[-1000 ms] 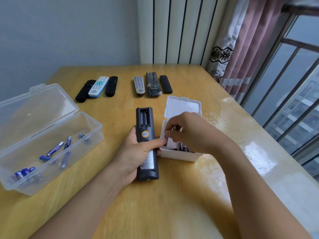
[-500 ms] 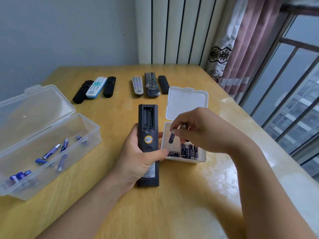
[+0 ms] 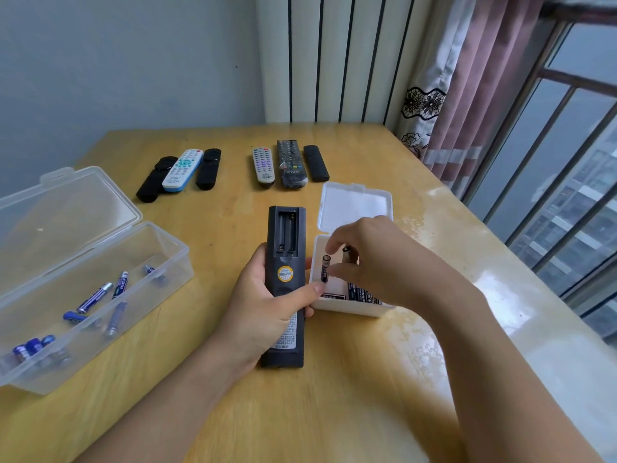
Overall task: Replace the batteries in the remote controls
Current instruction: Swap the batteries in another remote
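Right hand (image 3: pixel 377 259) hides part of the white battery box (image 3: pixel 354 307); print on the battery (image 3: pixel 325 269) between its fingers (image 3: pixel 335 243) is unreadable.

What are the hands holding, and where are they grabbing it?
The left hand grips the dark remote around its middle. The right hand pinches a black battery by its sides, above the white box.

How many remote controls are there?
7: three in the far-left group, three in the far-middle group, and one black remote gripped by the left hand, battery bay open.
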The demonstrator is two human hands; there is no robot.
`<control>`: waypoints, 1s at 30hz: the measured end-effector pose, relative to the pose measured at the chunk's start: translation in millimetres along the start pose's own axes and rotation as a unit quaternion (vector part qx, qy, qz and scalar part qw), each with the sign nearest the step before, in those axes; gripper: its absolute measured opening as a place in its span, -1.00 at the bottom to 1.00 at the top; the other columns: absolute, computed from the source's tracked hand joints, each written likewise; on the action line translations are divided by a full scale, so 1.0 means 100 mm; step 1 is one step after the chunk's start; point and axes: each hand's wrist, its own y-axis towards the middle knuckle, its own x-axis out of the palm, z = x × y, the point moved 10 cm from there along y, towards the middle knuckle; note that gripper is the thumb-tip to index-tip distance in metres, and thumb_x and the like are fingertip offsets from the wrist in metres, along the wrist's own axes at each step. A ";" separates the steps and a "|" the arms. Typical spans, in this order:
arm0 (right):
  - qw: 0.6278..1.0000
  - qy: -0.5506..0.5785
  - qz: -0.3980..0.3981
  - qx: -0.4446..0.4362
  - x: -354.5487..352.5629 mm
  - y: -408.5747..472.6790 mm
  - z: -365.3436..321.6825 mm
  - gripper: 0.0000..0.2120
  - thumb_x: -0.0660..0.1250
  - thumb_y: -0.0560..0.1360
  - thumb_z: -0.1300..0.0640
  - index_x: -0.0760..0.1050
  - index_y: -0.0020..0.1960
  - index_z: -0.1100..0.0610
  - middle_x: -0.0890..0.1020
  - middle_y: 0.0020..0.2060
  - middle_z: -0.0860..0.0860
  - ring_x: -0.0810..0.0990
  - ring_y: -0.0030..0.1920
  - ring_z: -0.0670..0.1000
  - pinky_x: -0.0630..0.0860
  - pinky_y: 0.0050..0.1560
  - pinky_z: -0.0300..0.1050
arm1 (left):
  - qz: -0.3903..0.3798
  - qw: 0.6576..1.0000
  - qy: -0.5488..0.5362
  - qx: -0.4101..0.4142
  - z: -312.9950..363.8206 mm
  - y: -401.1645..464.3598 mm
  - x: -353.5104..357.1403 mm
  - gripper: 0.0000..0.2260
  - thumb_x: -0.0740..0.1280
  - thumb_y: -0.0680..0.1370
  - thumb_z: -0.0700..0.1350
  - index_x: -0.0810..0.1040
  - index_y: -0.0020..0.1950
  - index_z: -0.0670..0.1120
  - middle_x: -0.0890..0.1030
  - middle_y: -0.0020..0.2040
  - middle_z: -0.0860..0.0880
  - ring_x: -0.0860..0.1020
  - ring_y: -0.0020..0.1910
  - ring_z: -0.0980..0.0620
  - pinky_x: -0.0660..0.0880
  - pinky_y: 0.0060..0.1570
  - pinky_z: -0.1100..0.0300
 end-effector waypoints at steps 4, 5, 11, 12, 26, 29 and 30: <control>0.995 -0.037 -0.086 0.031 0.17 -0.04 0.04 -0.72 0.44 0.52 0.01 0.46 -0.31 0.03 0.45 -0.41 -0.07 0.39 -0.42 -0.09 0.31 -0.40 -0.22 | 0.017 1.000 -0.006 -0.005 -0.03 0.02 0.02 -0.69 0.52 0.47 -0.28 0.53 0.13 -0.07 0.69 -0.18 0.02 0.60 -0.38 0.00 0.57 -0.33 0.21; 0.992 -0.056 -0.108 0.038 0.22 -0.05 0.05 -0.62 0.36 0.56 -0.02 0.41 -0.38 0.06 0.41 -0.45 -0.03 0.35 -0.44 -0.05 0.26 -0.41 -0.20 | 0.020 1.000 -0.006 -0.005 -0.03 0.02 0.03 -0.70 0.52 0.48 -0.28 0.53 0.13 -0.08 0.69 -0.17 0.03 0.60 -0.37 0.01 0.58 -0.32 0.20; 0.973 -0.086 -0.192 0.093 0.36 -0.07 0.11 -0.53 0.19 0.67 0.01 0.23 -0.41 -0.01 0.34 -0.44 -0.02 0.29 -0.43 -0.03 0.16 -0.41 -0.18 | 0.041 0.999 -0.023 -0.011 -0.06 0.02 0.05 -0.72 0.47 0.51 -0.31 0.54 0.13 -0.05 0.72 -0.06 0.03 0.65 -0.28 0.03 0.62 -0.28 0.15; 0.970 -0.081 -0.207 0.102 0.38 -0.08 0.12 -0.52 0.17 0.68 0.02 0.20 -0.42 -0.07 0.34 -0.43 -0.04 0.29 -0.42 -0.03 0.18 -0.40 -0.18 | 0.043 0.999 -0.024 -0.012 -0.06 0.02 0.05 -0.72 0.47 0.51 -0.31 0.55 0.13 -0.04 0.73 -0.03 0.01 0.66 -0.25 0.02 0.63 -0.25 0.12; 0.954 0.114 -0.256 0.104 0.34 -0.10 0.22 -0.56 0.38 0.51 -0.19 0.43 -0.39 0.07 0.41 -0.54 -0.13 0.38 -0.51 -0.09 0.35 -0.34 -0.17 | 0.040 0.998 -0.043 -0.011 -0.09 0.03 0.07 -0.71 0.47 0.51 -0.29 0.55 0.16 -0.04 0.73 0.03 -0.05 0.72 -0.08 -0.03 0.65 -0.20 0.12; 0.955 0.120 -0.263 0.063 0.29 -0.12 0.20 -0.66 0.51 0.46 -0.07 0.50 -0.33 0.11 0.43 -0.51 -0.10 0.38 -0.50 -0.11 0.35 -0.37 -0.21 | 0.042 0.997 -0.060 -0.016 -0.10 0.03 0.06 -0.72 0.49 0.50 -0.29 0.55 0.14 -0.05 0.71 0.03 -0.09 0.69 -0.20 0.00 0.60 -0.27 0.17; 0.957 0.130 -0.253 0.057 0.26 -0.12 0.21 -0.67 0.53 0.44 -0.04 0.50 -0.34 0.10 0.43 -0.52 -0.10 0.37 -0.51 -0.13 0.35 -0.41 -0.26 | 0.042 0.997 -0.064 -0.017 -0.10 0.03 0.06 -0.72 0.49 0.50 -0.29 0.55 0.14 -0.05 0.71 0.02 -0.09 0.68 -0.23 0.02 0.60 -0.28 0.18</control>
